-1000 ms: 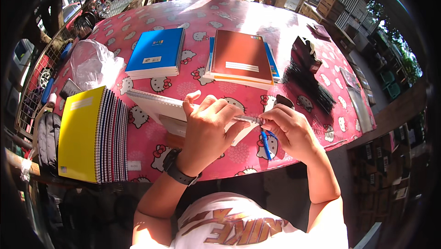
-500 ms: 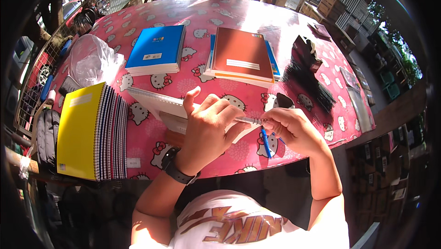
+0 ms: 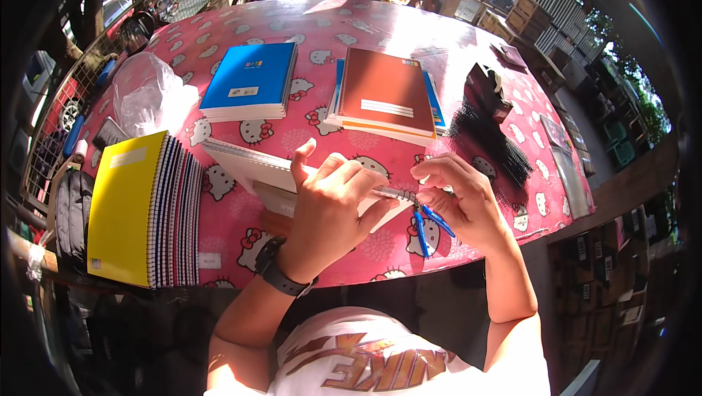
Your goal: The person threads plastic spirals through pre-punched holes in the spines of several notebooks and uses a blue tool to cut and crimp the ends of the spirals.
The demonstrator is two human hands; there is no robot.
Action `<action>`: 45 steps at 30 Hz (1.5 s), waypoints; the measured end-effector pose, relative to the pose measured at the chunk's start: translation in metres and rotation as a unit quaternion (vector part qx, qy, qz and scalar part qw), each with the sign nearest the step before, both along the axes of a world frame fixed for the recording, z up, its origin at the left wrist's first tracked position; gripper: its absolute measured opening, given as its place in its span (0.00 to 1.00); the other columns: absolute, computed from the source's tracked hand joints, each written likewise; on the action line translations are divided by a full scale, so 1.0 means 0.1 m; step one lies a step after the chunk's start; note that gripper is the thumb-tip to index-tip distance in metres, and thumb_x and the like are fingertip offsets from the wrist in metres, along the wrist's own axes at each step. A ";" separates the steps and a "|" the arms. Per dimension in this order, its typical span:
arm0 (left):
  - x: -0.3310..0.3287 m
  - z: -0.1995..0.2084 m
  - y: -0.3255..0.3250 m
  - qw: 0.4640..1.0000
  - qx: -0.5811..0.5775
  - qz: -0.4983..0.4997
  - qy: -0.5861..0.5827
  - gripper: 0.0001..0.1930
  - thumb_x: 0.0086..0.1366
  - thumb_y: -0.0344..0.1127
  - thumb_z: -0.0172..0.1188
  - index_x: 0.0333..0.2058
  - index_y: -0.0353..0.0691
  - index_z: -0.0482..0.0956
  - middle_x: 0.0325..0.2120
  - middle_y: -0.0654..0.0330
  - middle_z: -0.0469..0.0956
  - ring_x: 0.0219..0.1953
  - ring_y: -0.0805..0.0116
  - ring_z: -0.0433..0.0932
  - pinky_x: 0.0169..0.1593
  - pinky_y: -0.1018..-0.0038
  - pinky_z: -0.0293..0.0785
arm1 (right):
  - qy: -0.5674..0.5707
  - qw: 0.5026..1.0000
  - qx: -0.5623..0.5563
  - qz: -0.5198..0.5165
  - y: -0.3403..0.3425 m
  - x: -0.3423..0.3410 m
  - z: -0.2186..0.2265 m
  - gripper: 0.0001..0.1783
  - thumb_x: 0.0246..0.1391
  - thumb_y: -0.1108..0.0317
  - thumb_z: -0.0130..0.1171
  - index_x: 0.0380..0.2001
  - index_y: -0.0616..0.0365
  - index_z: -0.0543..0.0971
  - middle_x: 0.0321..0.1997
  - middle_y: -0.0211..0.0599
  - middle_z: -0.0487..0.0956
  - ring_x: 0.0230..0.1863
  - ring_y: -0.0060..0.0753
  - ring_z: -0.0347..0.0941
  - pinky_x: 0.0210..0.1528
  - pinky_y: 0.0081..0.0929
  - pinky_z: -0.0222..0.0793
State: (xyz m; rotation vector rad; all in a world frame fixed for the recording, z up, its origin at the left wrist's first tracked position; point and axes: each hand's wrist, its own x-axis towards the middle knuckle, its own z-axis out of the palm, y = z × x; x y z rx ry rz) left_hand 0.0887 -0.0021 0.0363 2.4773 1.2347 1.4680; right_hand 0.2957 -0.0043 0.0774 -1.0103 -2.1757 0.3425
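Observation:
My left hand (image 3: pixel 333 202), with a dark watch on its wrist, grips a white-paged spiral notebook (image 3: pixel 252 166) by its bound edge. The notebook is tilted up off the table, partly hidden behind that hand. From the grip the wire coil (image 3: pixel 398 193) points toward my right hand (image 3: pixel 468 202). There the thumb is close to the coil's end, and the index finger is lifted away with a gap between them. Whether the thumb touches the coil I cannot tell. Just below the coil's end are blue-handled pliers (image 3: pixel 422 235), handles spread toward me.
A yellow-covered stack of spiral notebooks (image 3: pixel 124 209) is at the left on the pink tablecloth (image 3: pixel 307 133). Farther back are a blue notebook stack (image 3: pixel 252 74), a brown-topped stack (image 3: pixel 386 89) and a clear plastic bag (image 3: pixel 150 92). Black mesh material (image 3: pixel 490 140) lies right.
My right hand's fingers have spread from a pinch at the coil's end, and the index finger has risen. More of the pliers shows. My left hand keeps its grip on the notebook.

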 end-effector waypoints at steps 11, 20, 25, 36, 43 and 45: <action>-0.01 0.03 -0.01 1.000 -0.014 -0.010 0.026 0.08 0.50 0.35 0.67 0.30 0.48 0.78 0.26 0.68 0.76 0.36 0.66 0.76 0.57 0.54 0.52 | -0.025 0.994 0.107 -0.024 -0.13 -0.26 -0.15 0.19 0.42 0.78 0.65 0.41 0.60 0.77 0.34 0.38 0.77 0.35 0.40 0.73 0.36 0.34 0.71; -0.01 0.00 -0.01 1.000 -0.012 -0.009 0.023 0.09 0.49 0.35 0.68 0.30 0.49 0.78 0.25 0.68 0.76 0.35 0.66 0.76 0.56 0.55 0.52 | 0.035 0.995 0.082 -0.047 -0.16 -0.28 -0.15 0.16 0.46 0.77 0.64 0.41 0.62 0.77 0.33 0.39 0.80 0.32 0.35 0.74 0.32 0.28 0.72; 0.00 0.02 -0.02 1.000 -0.007 -0.016 0.026 0.09 0.50 0.36 0.68 0.31 0.50 0.79 0.25 0.68 0.76 0.35 0.67 0.76 0.56 0.54 0.51 | -0.094 0.985 0.136 -0.054 -0.15 -0.27 -0.14 0.06 0.54 0.70 0.60 0.34 0.61 0.77 0.28 0.38 0.76 0.31 0.40 0.70 0.33 0.34 0.69; 0.03 0.04 -0.06 0.997 -0.022 -0.073 0.022 0.06 0.58 0.37 0.63 0.33 0.48 0.76 0.29 0.68 0.77 0.38 0.67 0.76 0.49 0.63 0.58 | -0.208 0.922 -0.274 -0.175 0.83 1.09 -0.96 0.48 0.32 0.57 0.76 0.59 0.53 0.66 0.66 0.47 0.61 0.66 0.47 0.57 0.67 0.41 0.53; -0.01 0.00 -0.06 0.996 0.001 -0.082 0.021 0.08 0.59 0.43 0.62 0.32 0.49 0.76 0.27 0.68 0.75 0.35 0.69 0.75 0.47 0.67 0.58 | -0.285 0.906 -0.267 -0.164 0.90 1.33 -1.41 0.65 0.18 0.56 0.79 0.67 0.41 0.57 0.73 0.45 0.47 0.72 0.55 0.41 0.69 0.58 0.43; -0.03 0.01 -0.04 0.993 -0.021 -0.120 0.007 0.10 0.57 0.47 0.63 0.33 0.50 0.78 0.26 0.70 0.74 0.36 0.71 0.74 0.48 0.65 0.57 | -0.273 0.910 -0.282 -0.134 0.91 1.39 -1.34 0.68 0.17 0.59 0.80 0.68 0.39 0.54 0.74 0.45 0.46 0.72 0.57 0.40 0.68 0.57 0.45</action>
